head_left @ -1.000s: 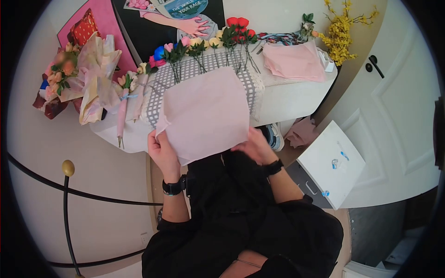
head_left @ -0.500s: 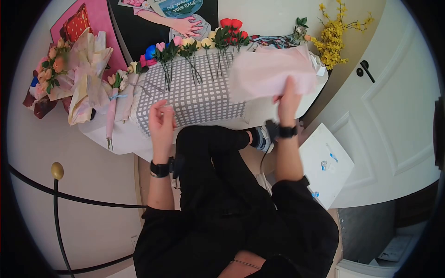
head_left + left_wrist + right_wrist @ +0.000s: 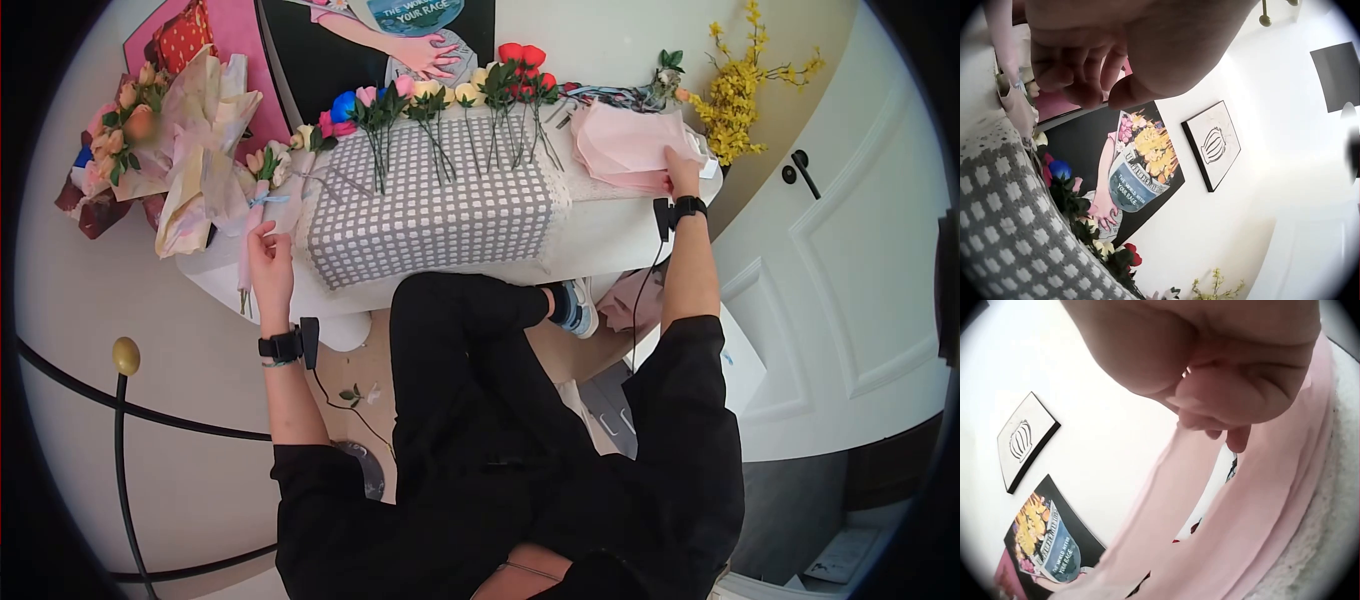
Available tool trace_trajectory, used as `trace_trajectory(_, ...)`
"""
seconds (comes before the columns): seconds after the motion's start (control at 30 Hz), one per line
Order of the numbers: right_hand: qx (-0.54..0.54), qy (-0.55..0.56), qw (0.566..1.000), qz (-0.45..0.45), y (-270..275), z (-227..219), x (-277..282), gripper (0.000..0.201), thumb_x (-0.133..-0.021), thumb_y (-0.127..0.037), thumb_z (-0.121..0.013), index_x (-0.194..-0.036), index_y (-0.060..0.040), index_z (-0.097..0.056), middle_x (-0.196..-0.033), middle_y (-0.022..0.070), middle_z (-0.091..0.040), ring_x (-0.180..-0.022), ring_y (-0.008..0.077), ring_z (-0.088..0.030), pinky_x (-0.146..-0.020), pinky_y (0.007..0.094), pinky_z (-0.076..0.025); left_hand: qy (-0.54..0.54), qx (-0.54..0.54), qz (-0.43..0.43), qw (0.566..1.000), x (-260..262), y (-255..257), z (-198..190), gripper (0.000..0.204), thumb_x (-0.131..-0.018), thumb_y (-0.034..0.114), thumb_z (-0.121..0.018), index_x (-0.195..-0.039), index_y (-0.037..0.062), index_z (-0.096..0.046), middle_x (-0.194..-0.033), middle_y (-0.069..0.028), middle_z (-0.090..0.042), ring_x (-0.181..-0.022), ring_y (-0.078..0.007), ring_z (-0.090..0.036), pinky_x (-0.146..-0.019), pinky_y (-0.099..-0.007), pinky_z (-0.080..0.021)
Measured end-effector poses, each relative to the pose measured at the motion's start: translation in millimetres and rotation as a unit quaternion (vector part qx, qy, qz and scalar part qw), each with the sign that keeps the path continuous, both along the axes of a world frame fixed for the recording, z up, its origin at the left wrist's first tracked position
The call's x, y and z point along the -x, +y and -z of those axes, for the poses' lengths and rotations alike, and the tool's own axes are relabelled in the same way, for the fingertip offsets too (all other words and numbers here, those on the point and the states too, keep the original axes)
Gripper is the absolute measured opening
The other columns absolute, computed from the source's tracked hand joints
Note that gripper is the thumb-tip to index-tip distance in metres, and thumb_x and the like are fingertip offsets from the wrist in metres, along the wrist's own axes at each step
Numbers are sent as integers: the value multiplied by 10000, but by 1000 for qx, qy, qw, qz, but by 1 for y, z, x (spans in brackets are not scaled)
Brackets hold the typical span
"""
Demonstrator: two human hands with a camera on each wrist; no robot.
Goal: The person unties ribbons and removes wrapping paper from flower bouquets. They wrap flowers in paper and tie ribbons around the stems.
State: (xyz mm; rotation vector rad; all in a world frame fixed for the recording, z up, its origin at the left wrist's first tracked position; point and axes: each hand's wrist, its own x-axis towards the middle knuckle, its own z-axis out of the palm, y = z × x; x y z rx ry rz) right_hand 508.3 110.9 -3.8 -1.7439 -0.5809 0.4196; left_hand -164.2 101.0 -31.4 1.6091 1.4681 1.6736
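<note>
My right hand pinches the edge of a thin pink wrapping sheet between thumb and fingers, at the right end of the table. More pink sheets lie stacked beneath it, and a gap shows between the raised sheet and the stack in the right wrist view. My left hand hovers at the table's left end with loosely curled fingers and nothing in them. It overlaps a slim flower bundle wrapped in pink and tied with a blue ribbon.
A grey-and-white checked cloth covers the middle of the white table. Along its back lie artificial flowers, among them red roses. A large wrapped bouquet stands at left, yellow blossoms at right. A white cabinet is beside my right arm.
The pink sheet, earlier spread between both hands over the lap, has gone right to the stack with my right hand. My left hand let go and moved left toward the wrapped bundle.
</note>
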Motion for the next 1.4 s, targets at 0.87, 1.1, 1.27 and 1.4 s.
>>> trace_trajectory(0.87, -146, -306, 934, -116, -78, 23, 157, 220, -829, -125, -599, -1031, -59, -657, -715, 68, -592, -558, 153, -532, -572, 287, -446, 386, 69, -116, 913, 5, 100, -20, 321, -861, 236, -495, -905, -72, -575, -813, -328, -613, -794, -472, -614, -738, -534, -480)
trace_trajectory(1.1, -192, -197, 927, -256, -79, 22, 231, 146, -870, -106, -594, -971, -36, -674, -682, 14, -603, -580, 63, -508, -534, 230, -408, 291, -74, -140, 944, -39, 18, -64, 213, -933, 165, -470, -1037, -19, -443, -727, -294, -602, -717, -462, -609, -588, -525, -467)
trace_trajectory(1.27, -237, -67, 891, -381, -88, 1, 303, 150, -896, -96, -587, -1004, -26, -664, -677, -34, -578, -603, 15, -489, -539, 186, -380, 180, -128, -37, 975, -99, -50, -51, 185, -951, 174, -487, -1054, 22, -466, -746, -235, -613, -682, -430, -612, -557, -469, -458)
trace_trajectory(1.4, -271, 5, 868, -416, -103, -18, 341, 177, -903, -105, -580, -1047, -35, -656, -650, -41, -557, -586, 17, -482, -520, 190, -367, 83, -41, 54, 994, -133, -97, -35, 187, -966, 167, -490, -1063, 7, -489, -782, -96, -593, -667, -151, -560, -584, -299, -433)
